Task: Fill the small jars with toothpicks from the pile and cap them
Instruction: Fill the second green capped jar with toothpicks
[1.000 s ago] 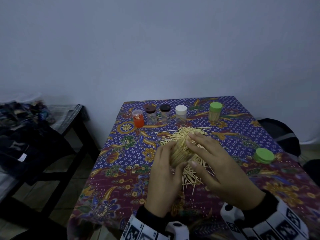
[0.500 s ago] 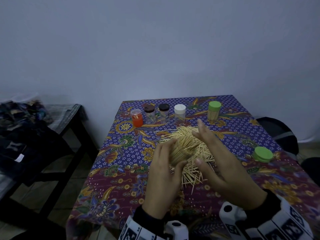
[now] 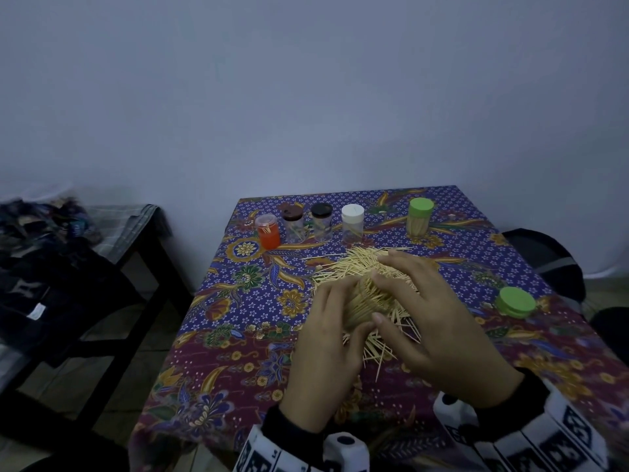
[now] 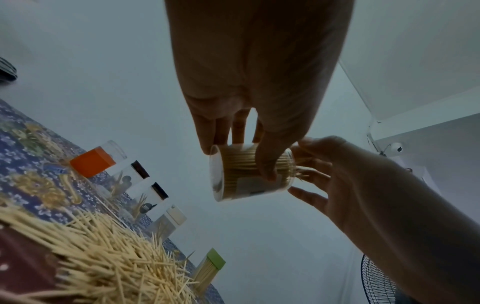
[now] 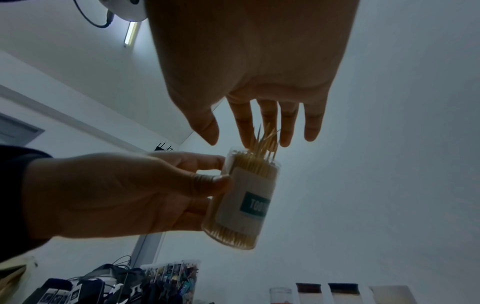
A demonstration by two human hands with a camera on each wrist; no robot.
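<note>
Hands meet above a heap of loose wooden toothpicks [image 3: 367, 284] spread over the middle of a table draped in a purple and maroon floral batik cloth [image 3: 238, 335]. The left hand [image 3: 326, 338] grips a clear plastic jar [image 5: 244, 197] packed full of toothpicks, thumb and fingers curled round its wall; the jar is uncapped, carries a paper label with a dark green panel, and is held off the cloth over the heap, tilted. The right hand [image 3: 432, 321] is spread over the jar's open mouth with fingers [image 5: 270, 121] straight and slightly apart, their tips on the toothpick ends that stick out past the rim; it grips nothing.

Along the far edge of the table five small jars stand upright in a row: an orange-bodied jar with a clear cap [image 3: 268, 231] at the left end, then a brown-capped clear jar [image 3: 292, 222], a black-capped clear jar [image 3: 321, 221] and a white-capped clear jar [image 3: 352, 223], each holding only a few toothpicks. Well apart from them toward the far right corner stands a green-capped jar [image 3: 420, 217] filled with toothpicks. A loose round green cap [image 3: 516, 302] lies near the right edge of the table. Left of the table, a dark bench [image 3: 129, 247] carries piled dark clothing [image 3: 44, 264]
</note>
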